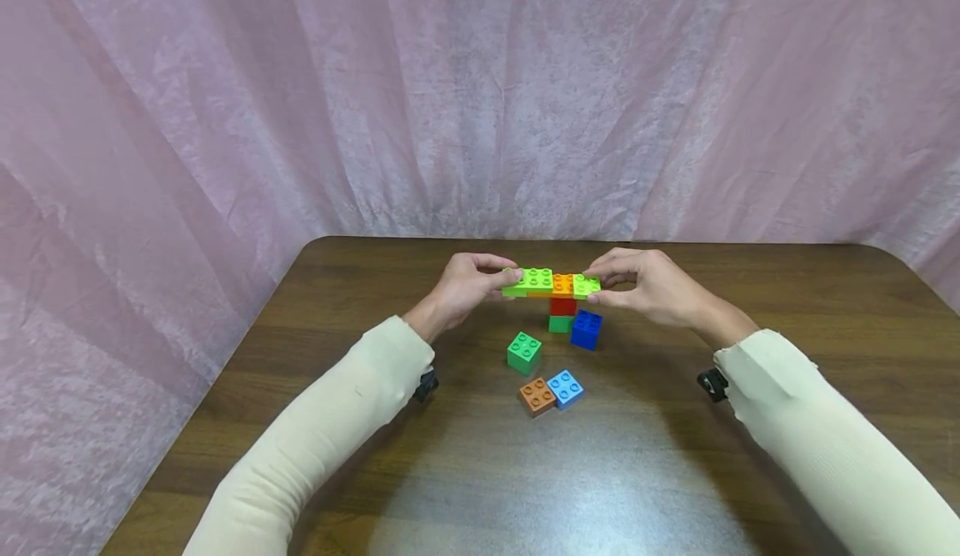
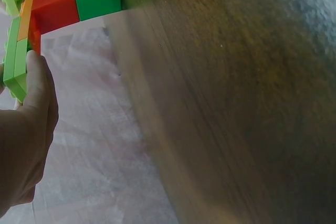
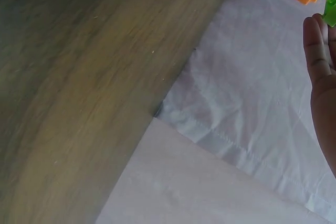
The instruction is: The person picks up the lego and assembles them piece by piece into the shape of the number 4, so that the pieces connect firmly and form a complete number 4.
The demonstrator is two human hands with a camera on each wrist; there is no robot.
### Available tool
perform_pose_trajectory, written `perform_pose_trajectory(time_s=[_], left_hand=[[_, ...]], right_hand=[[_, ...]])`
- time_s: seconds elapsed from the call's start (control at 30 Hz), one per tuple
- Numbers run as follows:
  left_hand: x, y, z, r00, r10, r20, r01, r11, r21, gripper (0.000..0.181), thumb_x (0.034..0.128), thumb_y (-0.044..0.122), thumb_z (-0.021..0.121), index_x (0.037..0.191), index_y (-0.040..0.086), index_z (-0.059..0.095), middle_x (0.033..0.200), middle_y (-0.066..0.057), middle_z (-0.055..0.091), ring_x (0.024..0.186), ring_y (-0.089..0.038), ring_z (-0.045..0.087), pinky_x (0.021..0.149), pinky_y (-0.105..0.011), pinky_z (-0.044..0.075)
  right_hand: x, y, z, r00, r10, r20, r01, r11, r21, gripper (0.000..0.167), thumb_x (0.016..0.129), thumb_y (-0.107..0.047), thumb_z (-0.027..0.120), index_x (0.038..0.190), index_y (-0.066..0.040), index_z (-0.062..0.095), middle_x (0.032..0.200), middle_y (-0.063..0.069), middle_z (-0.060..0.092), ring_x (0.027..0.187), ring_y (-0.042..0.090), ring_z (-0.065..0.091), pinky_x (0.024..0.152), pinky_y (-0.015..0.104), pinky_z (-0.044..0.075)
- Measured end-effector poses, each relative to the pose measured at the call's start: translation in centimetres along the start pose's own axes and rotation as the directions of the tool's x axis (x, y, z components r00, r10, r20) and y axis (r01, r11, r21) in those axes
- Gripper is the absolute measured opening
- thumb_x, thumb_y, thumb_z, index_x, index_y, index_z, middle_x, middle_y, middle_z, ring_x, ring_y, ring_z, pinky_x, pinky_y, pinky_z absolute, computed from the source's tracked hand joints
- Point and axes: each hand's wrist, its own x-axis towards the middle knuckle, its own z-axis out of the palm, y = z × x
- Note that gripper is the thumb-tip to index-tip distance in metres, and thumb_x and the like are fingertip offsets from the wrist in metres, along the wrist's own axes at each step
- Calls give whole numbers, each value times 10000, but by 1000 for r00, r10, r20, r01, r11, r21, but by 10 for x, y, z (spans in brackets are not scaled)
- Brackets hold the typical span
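Observation:
In the head view a small tower stands on the table, with a green brick [image 1: 560, 323] at the bottom, a red brick [image 1: 563, 307] over it and an orange brick [image 1: 562, 284] across the top. A long lime brick [image 1: 537, 279] forms the top's left part, and my left hand [image 1: 463, 288] grips its left end between thumb and fingers. My right hand [image 1: 651, 286] pinches a smaller lime brick [image 1: 586, 286] at the orange brick's right end. This brick looks tilted and apart from the orange one in the left wrist view.
A dark blue brick [image 1: 587, 329] leans or sits close to the tower's right side. Nearer lie a loose green brick [image 1: 523, 353], a brown brick [image 1: 537, 397] and a light blue brick [image 1: 566, 389]. Behind the wooden table [image 1: 360, 272] hangs a pink curtain [image 1: 480, 106].

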Motion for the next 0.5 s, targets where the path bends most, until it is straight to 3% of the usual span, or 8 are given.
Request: perform_pose_trajectory(time_s=[0.5], left_hand=[[-2, 0, 0, 1000, 15, -1, -15, 1000, 10, 283, 907, 4, 718, 1160, -116, 674, 1115, -221, 668, 781, -181, 678, 918, -512, 528]], right_hand=[[17, 1, 8, 999, 30, 19, -31, 998, 59, 274, 891, -97, 768, 1136, 21, 731, 1130, 114, 679, 1004, 275, 654, 898, 487, 551]])
